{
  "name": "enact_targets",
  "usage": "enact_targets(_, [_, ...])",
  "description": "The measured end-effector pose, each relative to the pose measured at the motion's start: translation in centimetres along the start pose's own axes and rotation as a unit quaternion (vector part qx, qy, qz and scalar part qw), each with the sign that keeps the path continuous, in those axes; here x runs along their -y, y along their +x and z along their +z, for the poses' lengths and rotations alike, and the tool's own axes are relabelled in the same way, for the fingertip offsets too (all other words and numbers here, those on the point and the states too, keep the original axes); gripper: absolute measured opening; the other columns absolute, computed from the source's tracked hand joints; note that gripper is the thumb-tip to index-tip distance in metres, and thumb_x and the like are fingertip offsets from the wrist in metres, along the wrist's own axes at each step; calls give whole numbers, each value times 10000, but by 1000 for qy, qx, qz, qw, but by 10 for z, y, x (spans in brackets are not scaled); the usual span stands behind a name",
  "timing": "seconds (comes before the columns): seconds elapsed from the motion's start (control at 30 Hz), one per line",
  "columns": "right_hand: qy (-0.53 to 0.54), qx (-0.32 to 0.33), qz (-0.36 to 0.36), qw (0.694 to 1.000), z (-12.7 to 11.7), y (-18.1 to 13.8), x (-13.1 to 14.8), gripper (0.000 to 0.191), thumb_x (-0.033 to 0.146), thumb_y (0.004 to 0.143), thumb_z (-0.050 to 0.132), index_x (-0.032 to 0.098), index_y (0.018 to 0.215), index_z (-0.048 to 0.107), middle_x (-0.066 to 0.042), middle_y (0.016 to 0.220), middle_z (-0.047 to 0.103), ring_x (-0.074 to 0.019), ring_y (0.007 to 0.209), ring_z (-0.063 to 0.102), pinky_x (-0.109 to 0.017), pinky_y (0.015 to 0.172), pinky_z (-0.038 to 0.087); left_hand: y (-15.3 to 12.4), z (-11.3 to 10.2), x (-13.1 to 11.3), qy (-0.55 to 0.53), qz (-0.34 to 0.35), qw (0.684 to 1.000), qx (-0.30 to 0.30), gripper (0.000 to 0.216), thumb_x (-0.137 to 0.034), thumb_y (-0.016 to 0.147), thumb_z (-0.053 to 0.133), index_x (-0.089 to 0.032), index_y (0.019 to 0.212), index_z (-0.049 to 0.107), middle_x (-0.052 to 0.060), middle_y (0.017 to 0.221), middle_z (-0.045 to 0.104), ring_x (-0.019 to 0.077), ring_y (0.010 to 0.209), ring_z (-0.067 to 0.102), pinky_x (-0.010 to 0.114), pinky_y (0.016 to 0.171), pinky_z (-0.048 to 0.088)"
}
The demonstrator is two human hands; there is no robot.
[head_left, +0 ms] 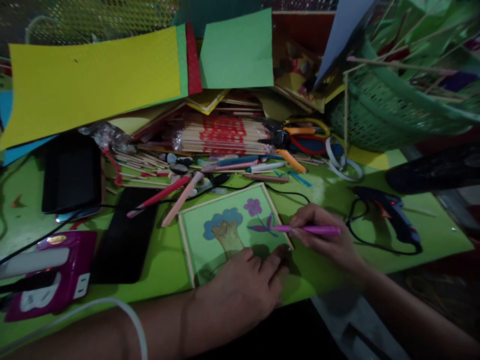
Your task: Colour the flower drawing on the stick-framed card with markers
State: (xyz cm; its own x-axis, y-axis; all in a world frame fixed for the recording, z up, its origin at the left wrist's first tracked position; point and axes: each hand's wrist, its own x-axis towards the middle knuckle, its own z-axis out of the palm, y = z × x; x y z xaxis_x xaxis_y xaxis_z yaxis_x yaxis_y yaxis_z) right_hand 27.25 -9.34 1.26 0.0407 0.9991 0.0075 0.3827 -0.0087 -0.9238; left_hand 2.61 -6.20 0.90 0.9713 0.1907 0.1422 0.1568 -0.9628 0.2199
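Note:
A green card [195, 227] with thin wooden sticks along its edges lies on the table, bearing a drawn brown trunk with a blue crown [224, 221] and a purple flower [253, 206] with a stem and leaves. My right hand [326, 235] grips a purple felt-tip pen [322, 230], its tip touching the drawing at the purple leaves. Across the card's lower edge rests my left hand [247, 282], fingers apart and laid on the card, holding nothing. It covers the bottom of the trunk.
A glue gun [392, 210] with a black cord lies to the right, below a green basket [386, 105] of sticks. Behind the card are pens [236, 161], scissors [307, 135] and bundled sticks [225, 134]. A black phone [127, 240] and pink power strip [80, 257] lie left.

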Motion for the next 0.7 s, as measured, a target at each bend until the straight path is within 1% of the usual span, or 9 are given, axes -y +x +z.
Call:
enact_targets(0.1, [-1, 8, -4, 1000, -1, -1, -1, 146, 344, 919, 742, 224, 848, 696, -28, 801, 679, -177, 684, 644, -297, 591, 514, 0, -1, 0, 2, 5, 1000, 0, 408, -299, 1059, 470, -104, 1407, 561, 151, 1504, 568, 189, 956, 651, 366, 753, 435])
enact_targets(0.17, [0, 1, 0, 1000, -1, -1, -2, 131, 339, 917, 744, 229, 862, 698, -26, 807, 682, -180, 685, 648, -301, 589, 515, 0, -2, 1, 2, 5, 1000, 2, 402, -280, 1055, 476, -105, 1407, 559, 148, 1495, 577, 188, 968, 651, 359, 752, 434])
enact_targets(0.37, [5, 8, 1, 1000, -1, -1, -3, 106, 339, 910, 749, 260, 859, 701, -26, 805, 684, -201, 685, 650, -327, 586, 519, 0, -2, 1, -1, 1, 1000, 16, 419, -295, 1063, 469, -112, 1433, 539, 148, 1525, 552, 183, 959, 657, 359, 767, 443])
enact_targets(0.5, [-10, -39, 5, 999, 0, 0, -1, 145, 371, 909, 754, 252, 862, 685, -28, 795, 680, -196, 671, 635, -321, 570, 502, 0, -3, 0, -5, 3, 1000, 24, 434, -269, 1065, 452, -98, 1458, 516, 148, 1532, 544, 187, 1015, 661, 357, 779, 451])
enact_targets(0.63, [-34, -100, -1, 994, 0, 0, 0, 163, 366, 894, 773, 247, 846, 672, -22, 761, 667, -177, 623, 598, -306, 532, 452, 0, -4, 0, -3, 1, 999, 31, 454, -277, 1065, 450, -94, 1477, 499, 159, 1544, 530, 180, 980, 665, 356, 751, 444])
enact_targets(0.7, [-43, -106, -10, 993, 0, 0, 0, 157, 357, 895, 770, 246, 843, 670, -17, 747, 659, -175, 608, 589, -308, 529, 445, 1, -2, 0, -2, -1, 1000, 31, 461, -283, 1066, 450, -95, 1484, 493, 165, 1552, 521, 180, 963, 664, 360, 752, 444])
